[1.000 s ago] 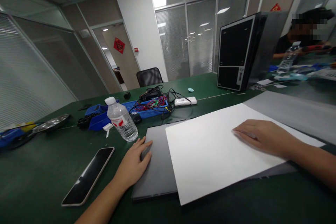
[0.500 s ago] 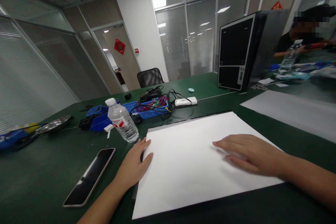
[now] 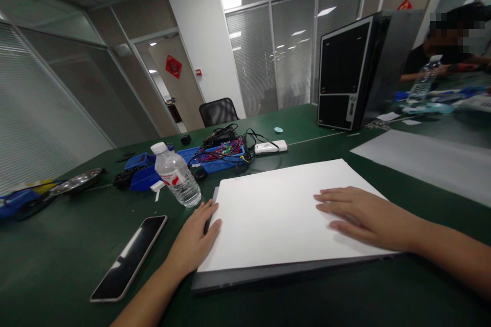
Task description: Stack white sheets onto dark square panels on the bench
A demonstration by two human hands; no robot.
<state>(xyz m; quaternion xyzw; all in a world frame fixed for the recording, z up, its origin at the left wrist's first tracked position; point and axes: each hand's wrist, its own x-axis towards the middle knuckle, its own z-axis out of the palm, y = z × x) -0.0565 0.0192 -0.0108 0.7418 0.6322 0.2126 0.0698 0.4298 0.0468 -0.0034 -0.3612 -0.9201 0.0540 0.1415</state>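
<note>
A large sheet of white paper (image 3: 268, 219) lies on a dark flat board (image 3: 268, 275), whose front edge and left edge show past the sheet. My left hand (image 3: 197, 235) rests at the left edge of the paper, fingers apart, the thumb lying over the sheet. Across the right half of the paper lies my right hand (image 3: 364, 217), palm down with its fingers stretched out flat. Neither hand grips anything. Just beyond my left fingertips stands a water bottle (image 3: 176, 176), and a smartphone (image 3: 130, 258) lies to the left of that forearm.
Blue trays (image 3: 215, 161) with tangled wires sit beyond the paper, beside a white power strip (image 3: 270, 147). A black computer tower (image 3: 345, 71) stands behind at right, near another sheet (image 3: 425, 163). A metal pan (image 3: 79, 181) lies far left. Another person sits at far right.
The paper's near edge has moved away from me and come down, so the board's front edge now shows. My right hand has shifted slightly and lies flatter; my left hand has barely moved.
</note>
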